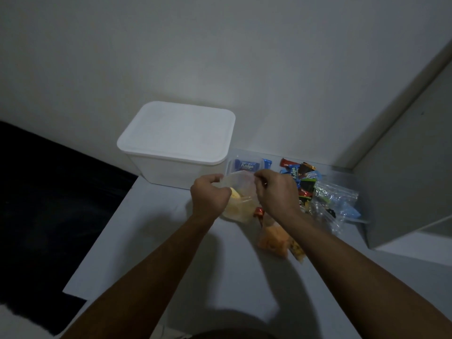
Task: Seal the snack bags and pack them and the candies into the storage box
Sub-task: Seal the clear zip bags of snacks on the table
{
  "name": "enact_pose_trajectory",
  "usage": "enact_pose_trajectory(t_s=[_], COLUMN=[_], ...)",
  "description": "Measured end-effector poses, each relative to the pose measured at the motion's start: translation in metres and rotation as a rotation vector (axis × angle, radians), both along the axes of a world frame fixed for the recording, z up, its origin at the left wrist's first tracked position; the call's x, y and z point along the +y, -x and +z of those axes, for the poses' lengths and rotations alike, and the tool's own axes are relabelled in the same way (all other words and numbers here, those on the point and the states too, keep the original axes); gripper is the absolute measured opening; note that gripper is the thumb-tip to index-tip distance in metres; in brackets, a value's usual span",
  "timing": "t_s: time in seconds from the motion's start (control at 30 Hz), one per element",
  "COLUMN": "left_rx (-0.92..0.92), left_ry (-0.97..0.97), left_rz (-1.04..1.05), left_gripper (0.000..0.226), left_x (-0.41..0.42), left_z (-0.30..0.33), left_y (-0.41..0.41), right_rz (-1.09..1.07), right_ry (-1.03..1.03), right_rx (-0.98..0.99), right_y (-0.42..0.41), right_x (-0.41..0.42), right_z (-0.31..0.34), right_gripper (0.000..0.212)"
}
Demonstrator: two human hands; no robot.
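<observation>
While held above the tabletop (156, 241): snack bag (241, 204), mouth spanning left–right between left hand (210, 195) and right hand (275, 193), fingers pinching each end; storage box (176, 148) lidded, behind-left.

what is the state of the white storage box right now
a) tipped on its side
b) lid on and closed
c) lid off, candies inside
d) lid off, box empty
b: the white storage box stands upright at the back of the table with its lid seated flat on top, while both hands, the left hand and the right hand, hold the clear snack bag in front of it.
</observation>
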State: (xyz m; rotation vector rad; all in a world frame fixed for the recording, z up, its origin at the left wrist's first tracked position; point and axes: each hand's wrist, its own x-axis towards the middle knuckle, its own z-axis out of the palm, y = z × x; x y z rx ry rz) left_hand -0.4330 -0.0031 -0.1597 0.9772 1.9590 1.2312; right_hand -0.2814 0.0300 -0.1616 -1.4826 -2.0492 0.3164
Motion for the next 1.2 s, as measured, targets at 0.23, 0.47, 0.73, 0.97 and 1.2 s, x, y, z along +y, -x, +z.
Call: enact_pose_trajectory(t_s=[0.23, 0.47, 0.73, 0.97, 1.2], left_rx=[-0.227, -0.104, -0.011, 0.206, 0.415], left_ry=[0.032, -0.069, -0.071, -0.148, -0.074], left_rz=[-0.016, -0.165, -0.212, -0.389, -0.545], left_gripper=[0.041, 0.020, 0.008, 0.009, 0.018], left_x=[-0.001, 0.003, 0.011, 0.009, 0.013], left_z=[-0.008, -0.018, -0.028, -0.024, -0.027], left_y=[0.008, 0.026, 0.039, 0.042, 0.044], right_rz=[0.086, 0.119, 0.140, 0.104, 0.084], right_ry=[0.227, 0.392, 0.388, 0.282, 0.264], right_rx=[0.050, 0.113, 0.085, 0.049, -0.008], right_y=[-0.005, -0.014, -0.019, -0.017, -0.018], right_x=[0.004, 0.007, 0.006, 0.007, 0.007], right_z=[0.004, -0.001, -0.005, -0.008, -0.011], right_gripper=[0.018, 0.012, 0.020, 0.022, 0.020])
